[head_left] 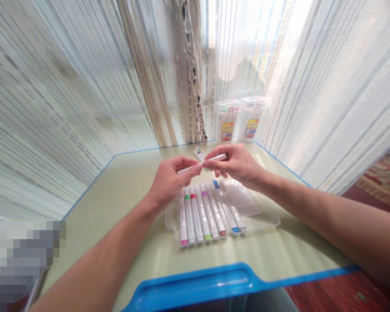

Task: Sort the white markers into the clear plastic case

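My left hand point(167, 177) and my right hand point(238, 164) meet above the middle of the table, fingers pinched around a slim white marker point(217, 157). Its right end is dark, and the fingers cover its middle, so I cannot tell whether it is one piece. Below my hands lies an open clear plastic case point(199, 243). Its left half carries a row of white markers point(195, 216) with coloured ends, among them pink, green, red and purple. Across its right half lie a blue-ended marker point(226, 208) and a grey-ended marker point(236, 211). Just behind my fingers are loose markers point(199, 151), partly hidden.
Two clear cases point(227, 121) with yellow labels stand upright at the table's back edge. The pale green table point(117, 195) has a blue rim with a moulded tray point(195, 286) at the front. String curtains point(84, 86) and a bead strand point(193, 71) hang behind it.
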